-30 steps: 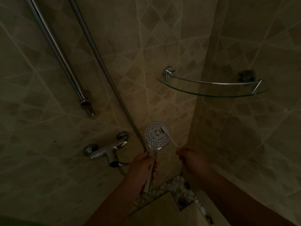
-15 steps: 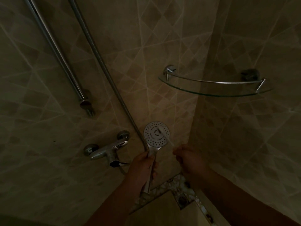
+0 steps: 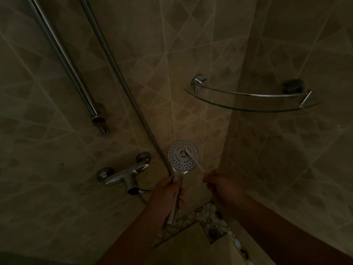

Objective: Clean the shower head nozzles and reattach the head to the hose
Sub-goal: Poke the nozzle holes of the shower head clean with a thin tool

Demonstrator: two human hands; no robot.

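Brush (image 3: 191, 157) tip shifted toward centre of shower head (image 3: 183, 155); left hand (image 3: 168, 196) clasps handle, right hand (image 3: 222, 185) pinches brush—keep strokes light, nozzle by nozzle.

Your bare arms

Your left hand (image 3: 168, 196) and right hand (image 3: 223, 186) seem ungloved, forearms unsleeved; dimness hides detail.

Dim light blurs the nozzle holes on the shower head (image 3: 183, 155), its handle vanishes inside the left hand (image 3: 167, 196), the brush (image 3: 193, 158) handle's end disappears into the closed right hand (image 3: 222, 185), and the hose (image 3: 122, 79) and slide rail (image 3: 63, 54) run off the top edge.
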